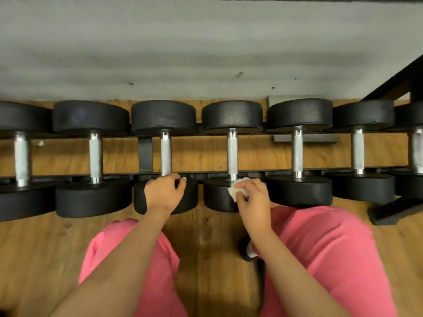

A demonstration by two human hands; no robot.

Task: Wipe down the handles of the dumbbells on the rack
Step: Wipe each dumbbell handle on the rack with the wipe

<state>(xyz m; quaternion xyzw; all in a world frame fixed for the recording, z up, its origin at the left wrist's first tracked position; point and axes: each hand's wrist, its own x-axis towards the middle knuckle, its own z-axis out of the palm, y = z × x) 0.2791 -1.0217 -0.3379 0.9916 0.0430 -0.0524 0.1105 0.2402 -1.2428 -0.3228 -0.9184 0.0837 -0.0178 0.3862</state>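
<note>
A pale grey wall is filling the upper half of the view, and a brown wood-plank floor is running beneath everything else. Across the middle, a low black metal rack is carrying a row of black round-headed dumbbells with silver knurled handles, lying side by side with the handles pointing away from the person. The person's knees in pink trousers are framing the bottom.

The left hand is resting on the near head of the third dumbbell, fingers bending over its top edge. The right hand is pinching a small crumpled white cloth between thumb and curled fingers, holding it at the near end of the fourth dumbbell's silver handle, where the bar meets the head.

To do this stroke well, the cloth probably needs wrapping round the bar and sliding along its full length with a twist, so the knurling and the underside are being reached, while the other hand is steadying the neighbouring weight.

The left fingertips are hiding behind the knuckles, so whether they are gripping or merely resting cannot be told. The undersides of the handles are facing away from the camera. The outermost dumbbells are being cut off at both edges, and a dark object with a white part between the knees is too obscured to identify.
</note>
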